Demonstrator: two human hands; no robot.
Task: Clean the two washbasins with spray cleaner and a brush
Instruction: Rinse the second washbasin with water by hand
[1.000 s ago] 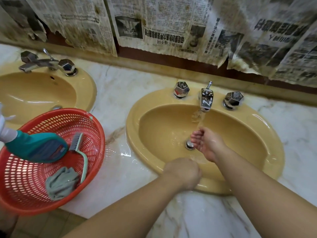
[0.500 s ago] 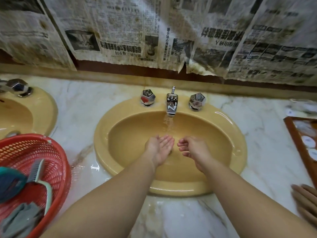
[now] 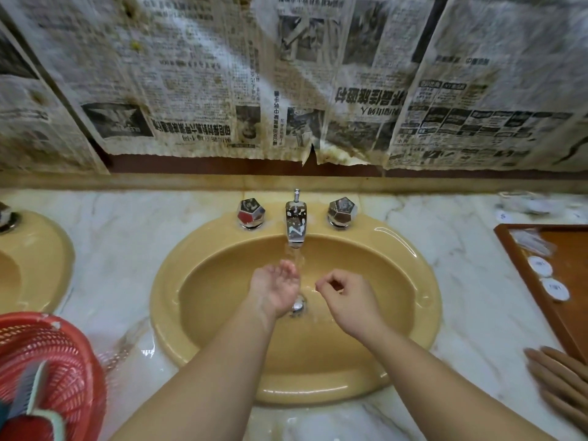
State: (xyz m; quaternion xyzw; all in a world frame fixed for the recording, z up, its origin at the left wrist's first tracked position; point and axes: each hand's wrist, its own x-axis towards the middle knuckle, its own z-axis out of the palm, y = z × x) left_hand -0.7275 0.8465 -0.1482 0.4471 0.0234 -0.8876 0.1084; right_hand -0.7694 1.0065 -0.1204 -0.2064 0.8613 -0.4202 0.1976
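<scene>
Mustard-yellow ceramic, glossy and wet: the right-hand washbasin (image 3: 397, 275) sits sunk in the marble desk (image 3: 471, 329), water running from the chrome spout (image 3: 296, 226) towards the drain (image 3: 298, 304). The second washbasin (image 3: 41, 262) shows only its rim at the left edge. The left hand (image 3: 276, 289) lies palm up, fingers relaxed under the stream; the right hand (image 3: 348, 297) is beside it, apart, fingers curled on nothing. The likely slip, I'd say, is splash: a cupped palm under a running tap could throw water over the rim onto the already wet desk and towards the wooden tray (image 3: 515, 249). The brush (image 3: 31, 393) lies unused in the red basket (image 3: 73, 377).
</scene>
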